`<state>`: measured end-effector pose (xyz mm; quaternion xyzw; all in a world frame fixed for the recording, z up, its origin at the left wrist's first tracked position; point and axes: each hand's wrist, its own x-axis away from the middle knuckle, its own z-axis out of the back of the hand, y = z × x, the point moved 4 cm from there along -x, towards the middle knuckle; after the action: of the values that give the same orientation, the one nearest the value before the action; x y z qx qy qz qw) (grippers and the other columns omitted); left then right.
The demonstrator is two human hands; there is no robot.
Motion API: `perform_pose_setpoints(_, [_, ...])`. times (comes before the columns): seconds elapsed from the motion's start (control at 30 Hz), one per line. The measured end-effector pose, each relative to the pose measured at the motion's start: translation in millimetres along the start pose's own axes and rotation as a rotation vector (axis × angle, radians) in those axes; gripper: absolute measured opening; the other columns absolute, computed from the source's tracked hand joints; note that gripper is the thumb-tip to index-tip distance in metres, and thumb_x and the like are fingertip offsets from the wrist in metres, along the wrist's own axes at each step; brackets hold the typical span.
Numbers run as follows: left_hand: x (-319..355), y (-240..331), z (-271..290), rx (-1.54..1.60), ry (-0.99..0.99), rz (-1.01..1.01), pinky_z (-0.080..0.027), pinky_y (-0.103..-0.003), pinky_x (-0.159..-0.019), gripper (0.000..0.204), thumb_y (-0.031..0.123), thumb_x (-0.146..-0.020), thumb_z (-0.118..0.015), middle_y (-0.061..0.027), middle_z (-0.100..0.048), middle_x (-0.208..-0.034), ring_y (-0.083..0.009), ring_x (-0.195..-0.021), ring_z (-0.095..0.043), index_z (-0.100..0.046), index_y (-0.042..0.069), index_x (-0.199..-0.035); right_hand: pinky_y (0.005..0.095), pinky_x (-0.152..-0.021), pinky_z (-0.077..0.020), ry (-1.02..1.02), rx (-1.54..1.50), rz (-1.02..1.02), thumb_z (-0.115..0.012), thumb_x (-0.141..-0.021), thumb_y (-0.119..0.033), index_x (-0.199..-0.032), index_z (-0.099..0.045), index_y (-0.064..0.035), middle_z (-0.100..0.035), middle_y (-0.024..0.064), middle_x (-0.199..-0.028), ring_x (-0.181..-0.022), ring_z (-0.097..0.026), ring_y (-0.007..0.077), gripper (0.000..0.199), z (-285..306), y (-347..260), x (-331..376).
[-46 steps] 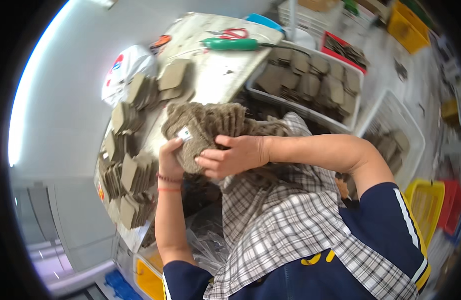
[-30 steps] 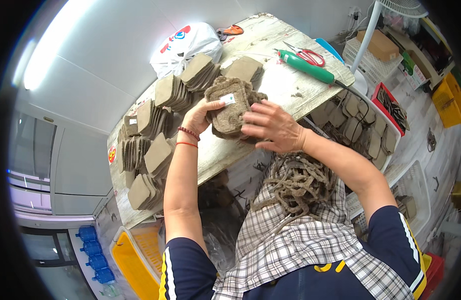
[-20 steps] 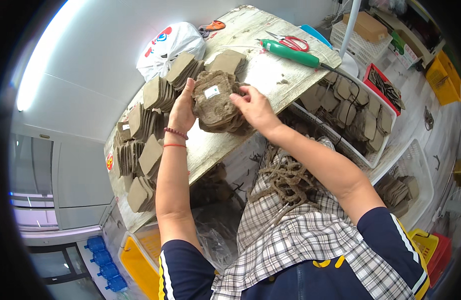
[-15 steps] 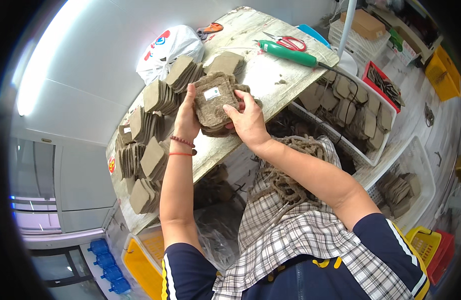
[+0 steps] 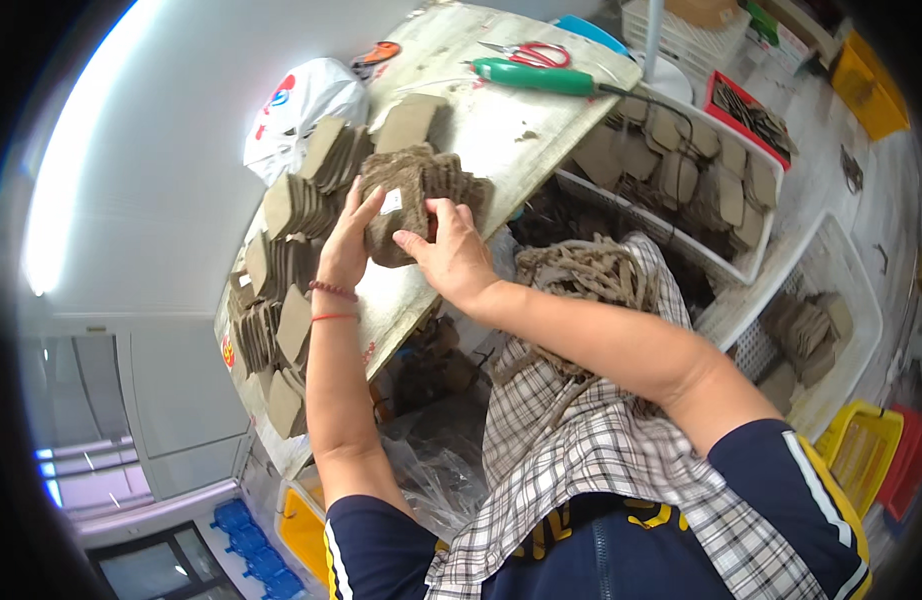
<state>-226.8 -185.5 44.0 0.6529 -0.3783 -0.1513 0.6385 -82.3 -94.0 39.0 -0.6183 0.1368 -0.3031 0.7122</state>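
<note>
Over the near edge of the table [image 5: 486, 125], both my hands are closed on a stack of brown, fuzzy-edged square pads [image 5: 403, 172]. The front pad carries a small white label. My left hand [image 5: 346, 238] grips the stack's left side, fingers partly hidden behind it. From the right, my right hand [image 5: 453, 248] presses its thumb and fingers against the front pad's lower right edge. Behind that pad, the other pads fan out to the right. Brown rope-like trimmings [image 5: 586, 275] lie on the plaid apron over my lap.
Several piles of trimmed pads [image 5: 296, 205] line the table's left side beside a white plastic bag [image 5: 306, 105]. Farther back lie a green corded tool [image 5: 531, 76], red-handled scissors [image 5: 541, 54] and an orange-handled tool [image 5: 381, 50]. Pad-filled white crates [image 5: 716, 262] stand at right.
The stack has tipped from showing its labelled face broadly to showing its layered side, fanned rightward. My right hand has shifted to the front pad's edge. The whole view has shifted slightly.
</note>
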Motion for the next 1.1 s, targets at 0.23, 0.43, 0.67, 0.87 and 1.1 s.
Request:
perform_pose_setpoints(0.23, [-5,-6,4,-0.326,0.202,-0.048,-0.024,-0.033,-0.112,0.065,0.025,-0.095,-0.054,-0.0086,-0.029,-0.152,-0.0206,-0.138,-0.028,-0.024,0.007,-0.149,0.0326,-0.068,-0.0508,0.306,-0.166,0.518,-0.060,-0.091,-0.033,-0.093,-0.069,-0.0010,-0.068,0.0107,-0.078,-0.073,-0.065,0.0217,0.033,261,58,-2])
perform_pose_setpoints(0.43, [-33,-15,52,-0.483,0.219,-0.103,-0.019,-0.032,-0.114,0.069,0.038,-0.097,-0.050,-0.0095,-0.027,-0.152,-0.0182,-0.139,-0.026,-0.023,0.001,-0.148,0.0280,-0.057,-0.0401,0.944,-0.005,-0.328,-0.056,-0.092,-0.019,-0.094,-0.064,-0.0017,-0.054,0.0028,-0.071,-0.062,-0.048,0.0124,0.019,514,377,121])
perform_pose_setpoints(0.67, [2,7,-21,-0.373,0.484,-0.027,-0.007,-0.041,-0.117,0.073,0.044,-0.098,-0.045,-0.0178,-0.015,-0.155,-0.0264,-0.145,-0.009,-0.017,-0.001,-0.148,0.0381,-0.070,-0.0530,0.660,-0.502,-1.353,-0.066,-0.087,-0.022,-0.113,-0.057,-0.0041,-0.061,0.0141,-0.100,-0.083,-0.061,0.0260,0.033,412,605,239])
perform_pose_setpoints(0.87, [44,34,11,-0.525,0.717,-0.113,-0.022,-0.048,-0.113,0.074,0.039,-0.096,-0.051,-0.0279,-0.024,-0.146,-0.0358,-0.139,-0.023,-0.018,-0.003,-0.147,0.0456,-0.099,-0.0460,0.637,-0.739,-1.601,-0.070,-0.085,-0.037,-0.142,-0.034,-0.0068,-0.034,0.0222,-0.146,-0.123,-0.048,0.0382,0.074,352,642,224])
perform_pose_setpoints(1.1, [91,28,52,-0.406,0.920,0.011,-0.042,-0.041,-0.101,0.077,0.032,-0.088,-0.067,-0.0312,-0.035,-0.135,-0.0350,-0.127,-0.040,-0.029,-0.016,-0.136,0.0478,-0.090,-0.0495,1.079,-0.906,-1.529,-0.070,-0.086,-0.033,-0.136,-0.045,-0.0067,-0.045,0.0221,-0.136,-0.114,-0.053,0.0373,0.061,342,630,212])
